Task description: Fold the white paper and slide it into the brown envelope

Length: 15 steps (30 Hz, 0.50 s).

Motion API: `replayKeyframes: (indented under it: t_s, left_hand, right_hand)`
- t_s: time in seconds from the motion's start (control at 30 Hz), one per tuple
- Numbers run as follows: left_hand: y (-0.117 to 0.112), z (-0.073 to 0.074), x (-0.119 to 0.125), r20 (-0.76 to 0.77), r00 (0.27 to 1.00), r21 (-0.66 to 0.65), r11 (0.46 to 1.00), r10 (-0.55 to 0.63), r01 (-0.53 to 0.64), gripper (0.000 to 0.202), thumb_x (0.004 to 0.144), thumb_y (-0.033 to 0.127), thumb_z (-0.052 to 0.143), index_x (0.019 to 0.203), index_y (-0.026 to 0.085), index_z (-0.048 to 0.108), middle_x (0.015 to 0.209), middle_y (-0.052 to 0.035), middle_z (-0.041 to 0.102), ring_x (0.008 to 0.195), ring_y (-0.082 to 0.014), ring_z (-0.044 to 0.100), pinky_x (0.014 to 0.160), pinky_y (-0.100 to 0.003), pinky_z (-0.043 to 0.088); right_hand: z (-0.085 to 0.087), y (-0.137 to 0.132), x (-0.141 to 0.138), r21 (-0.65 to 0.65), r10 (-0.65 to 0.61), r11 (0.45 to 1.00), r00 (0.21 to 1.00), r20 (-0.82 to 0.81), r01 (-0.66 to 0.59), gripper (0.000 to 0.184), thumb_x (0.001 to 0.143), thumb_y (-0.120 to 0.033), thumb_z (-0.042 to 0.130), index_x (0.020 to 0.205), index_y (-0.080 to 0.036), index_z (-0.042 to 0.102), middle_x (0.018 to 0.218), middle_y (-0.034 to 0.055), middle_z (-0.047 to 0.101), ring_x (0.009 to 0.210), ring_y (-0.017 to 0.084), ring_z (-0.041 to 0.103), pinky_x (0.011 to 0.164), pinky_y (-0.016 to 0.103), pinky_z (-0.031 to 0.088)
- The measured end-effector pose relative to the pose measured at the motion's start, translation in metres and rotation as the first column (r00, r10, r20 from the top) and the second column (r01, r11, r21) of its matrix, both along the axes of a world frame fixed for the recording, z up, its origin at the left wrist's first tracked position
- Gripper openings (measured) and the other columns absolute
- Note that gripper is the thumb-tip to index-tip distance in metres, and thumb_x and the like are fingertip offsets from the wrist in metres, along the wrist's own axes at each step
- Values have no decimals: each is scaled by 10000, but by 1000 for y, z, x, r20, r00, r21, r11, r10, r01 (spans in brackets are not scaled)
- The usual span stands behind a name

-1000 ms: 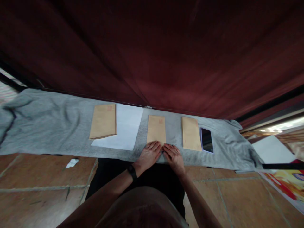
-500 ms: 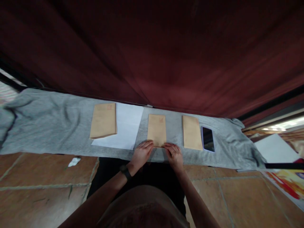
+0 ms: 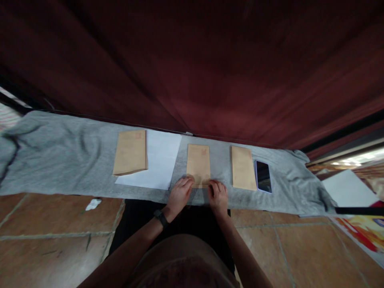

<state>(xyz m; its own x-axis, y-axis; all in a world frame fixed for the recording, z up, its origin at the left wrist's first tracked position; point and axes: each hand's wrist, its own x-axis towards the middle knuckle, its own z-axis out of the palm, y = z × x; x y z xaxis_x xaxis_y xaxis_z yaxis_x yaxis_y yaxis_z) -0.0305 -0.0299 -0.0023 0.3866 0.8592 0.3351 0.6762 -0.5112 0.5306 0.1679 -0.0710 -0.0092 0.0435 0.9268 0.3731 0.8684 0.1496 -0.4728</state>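
**Middle envelope pinned at its near corners**

On my feed, left to right: the left pile sits partly on the sheet, likely parked out of the working spot. The left hand is at the middle envelope's near left corner, fingers bunched narrow; pinching or just pressing, I can't tell. That envelope lies flat on the cloth, right before the wearer, so both arms reach it evenly. The right hand mirrors at the near right corner, fingers curled; grip unclear to me. Seems meant to steady that edge. Right envelope, then phone just beside it, both aside, probably for elbow room.
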Motion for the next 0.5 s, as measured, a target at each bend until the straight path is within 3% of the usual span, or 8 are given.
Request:
replayKeyframes:
  t_s: [0.1, 0.2, 0.33, 0.5]
  left_hand:
    - [0, -1, -1, -12, 1000, -1, 1000, -11, 11, 219, 962, 99, 503, 1101, 196, 642, 1112, -62, 704, 1052, -223, 652, 963, -405, 550]
    - [-1, 0, -1, -48, 999, 6, 1000, -24, 24, 208, 961, 98, 508, 1090, 178, 649, 1125, -76, 707, 1061, -234, 650, 982, -414, 544]
    - [-2, 3, -2, -87, 996, 16, 999, -28, 30, 215, 953, 85, 511, 1086, 160, 661, 1148, -88, 710, 1073, -241, 649, 1001, -413, 538]
    - [-4, 8, -1, -130, 991, 19, 999, -34, 37, 241, 946, 78, 508, 1104, 162, 670, 1164, -90, 715, 1072, -238, 660, 981, -395, 547]
  right_hand:
    - [4, -10, -18, 50, 141, 988, 989, 40, -143, 351, 1039, -211, 392, 1309, -195, 616, 1309, 101, 667, 1259, 235, 575, 1137, 483, 372]
    - [6, -22, -41, 13, 272, 961, 957, 96, -275, 423, 1040, -247, 421, 1435, -144, 529, 1397, 123, 626, 1333, 234, 541, 1172, 460, 373]
    - [6, -29, -54, -32, 232, 973, 960, 154, -230, 473, 1043, -272, 430, 1493, -131, 476, 1437, 129, 600, 1364, 249, 527, 1172, 462, 390]
    - [5, -28, -38, -45, 191, 981, 963, 192, -186, 459, 1055, -253, 392, 1492, -152, 484, 1481, 102, 560, 1377, 236, 520, 1200, 457, 353]
